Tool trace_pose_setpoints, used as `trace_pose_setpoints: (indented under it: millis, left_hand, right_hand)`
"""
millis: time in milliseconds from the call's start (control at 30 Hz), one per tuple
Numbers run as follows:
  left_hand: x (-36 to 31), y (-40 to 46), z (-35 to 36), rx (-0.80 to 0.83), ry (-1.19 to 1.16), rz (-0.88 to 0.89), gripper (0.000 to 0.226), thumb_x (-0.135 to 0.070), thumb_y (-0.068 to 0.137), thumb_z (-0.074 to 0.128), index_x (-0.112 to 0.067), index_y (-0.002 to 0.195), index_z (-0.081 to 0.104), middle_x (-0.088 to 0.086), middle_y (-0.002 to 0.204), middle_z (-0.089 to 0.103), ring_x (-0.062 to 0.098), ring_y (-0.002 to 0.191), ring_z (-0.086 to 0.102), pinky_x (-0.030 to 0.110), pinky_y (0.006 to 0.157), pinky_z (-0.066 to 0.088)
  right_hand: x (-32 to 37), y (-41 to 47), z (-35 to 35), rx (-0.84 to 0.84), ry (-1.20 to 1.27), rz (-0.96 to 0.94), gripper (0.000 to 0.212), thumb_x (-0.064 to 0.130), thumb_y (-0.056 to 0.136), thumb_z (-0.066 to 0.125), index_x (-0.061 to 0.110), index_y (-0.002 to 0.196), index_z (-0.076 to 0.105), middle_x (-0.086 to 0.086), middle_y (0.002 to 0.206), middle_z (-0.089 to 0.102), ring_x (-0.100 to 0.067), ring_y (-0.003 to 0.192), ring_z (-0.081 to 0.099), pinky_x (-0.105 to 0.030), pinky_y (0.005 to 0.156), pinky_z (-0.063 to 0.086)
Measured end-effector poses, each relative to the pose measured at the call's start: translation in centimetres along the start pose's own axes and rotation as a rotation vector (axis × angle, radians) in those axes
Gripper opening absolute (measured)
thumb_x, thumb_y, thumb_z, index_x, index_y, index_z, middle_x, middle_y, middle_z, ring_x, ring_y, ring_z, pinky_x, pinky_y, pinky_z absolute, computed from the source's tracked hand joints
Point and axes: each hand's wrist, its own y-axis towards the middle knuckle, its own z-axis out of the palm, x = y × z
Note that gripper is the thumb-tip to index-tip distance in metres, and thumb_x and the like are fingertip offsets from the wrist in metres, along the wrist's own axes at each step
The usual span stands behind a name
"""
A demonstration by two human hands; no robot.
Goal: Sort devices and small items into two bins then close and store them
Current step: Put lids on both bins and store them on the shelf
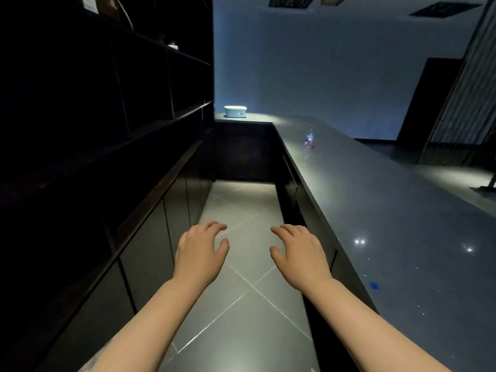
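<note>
From the head view, both arms reach forward over the tiled floor (241, 264) low in the frame. The left hand (200, 251) and right hand (300, 251) hover palms down, fingers loosely curled, holding nothing. A lidded bin (235, 111) sits at the counter's (389, 210) far end, centre frame, well apart from a bottle (309, 138) to its right.

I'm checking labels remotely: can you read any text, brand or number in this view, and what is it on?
No text can be read here.
bottle on the counter: has a red and white label, too small and blurred to read.
lidded bin at the far end of the counter: no legible marking.
blue mark on the counter: a plain patch, no writing visible.
Both the left hand and right hand hold nothing.
</note>
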Motion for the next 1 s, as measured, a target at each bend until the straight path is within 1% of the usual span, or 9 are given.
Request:
trace_pose_setpoints:
  millis: [100,367,600,767,900,1000]
  left_hand:
    - [1.0,5.6,2.2,0.012,-0.014,0.036,0.034,-0.033,0.091,0.050,-0.029,0.125,0.055,-0.011,0.129,0.052,0.012,0.120,0.044,0.033,0.106,0.027]
    - [4.6,21.2,6.8,0.020,-0.036,0.132,0.033,-0.033,0.090,0.051,-0.029,0.123,0.056,-0.011,0.127,0.053,0.011,0.118,0.045,0.029,0.100,0.028]
    - [6.0,32.7,11.2,0.048,-0.090,0.174,0.032,-0.033,0.090,0.051,-0.030,0.121,0.056,-0.012,0.125,0.054,0.011,0.116,0.047,0.030,0.100,0.031]
    - [6.2,39.8,17.0,0.074,-0.122,0.168,0.032,-0.031,0.090,0.050,-0.029,0.122,0.056,-0.011,0.126,0.054,0.012,0.117,0.047,0.029,0.101,0.031]
    - [5.3,46.3,22.3,0.093,-0.122,0.158,0.033,-0.032,0.090,0.050,-0.031,0.123,0.055,-0.012,0.127,0.052,0.012,0.118,0.046,0.028,0.102,0.029]
    - [4.4,52.0,25.5,0.099,-0.132,0.125,0.033,-0.032,0.090,0.050,-0.031,0.123,0.055,-0.014,0.127,0.052,0.011,0.117,0.046,0.029,0.103,0.031]
  right_hand:
    - [-1.2,5.3,1.3,-0.015,-0.012,0.028,0.048,0.041,0.095,0.042,0.028,0.141,0.041,0.008,0.142,0.044,-0.013,0.132,0.034,-0.031,0.107,0.027]
    - [-3.1,19.8,4.8,-0.068,-0.030,0.130,0.048,0.040,0.093,0.044,0.030,0.140,0.042,0.011,0.139,0.045,-0.012,0.130,0.035,-0.030,0.107,0.026]
    - [-6.4,29.7,8.0,-0.073,-0.051,0.198,0.048,0.038,0.093,0.045,0.030,0.140,0.043,0.012,0.139,0.046,-0.012,0.129,0.037,-0.030,0.107,0.030]
    - [-10.7,37.0,11.4,-0.070,-0.055,0.219,0.048,0.038,0.092,0.045,0.030,0.139,0.044,0.012,0.139,0.046,-0.011,0.129,0.037,-0.030,0.105,0.030]
    - [-15.5,43.7,13.9,-0.074,-0.053,0.227,0.048,0.037,0.091,0.046,0.029,0.138,0.045,0.013,0.137,0.047,-0.012,0.128,0.037,-0.029,0.104,0.030]
    - [-19.3,49.0,14.9,-0.077,-0.046,0.234,0.047,0.037,0.091,0.047,0.029,0.137,0.046,0.013,0.136,0.048,-0.012,0.128,0.038,-0.029,0.104,0.029]
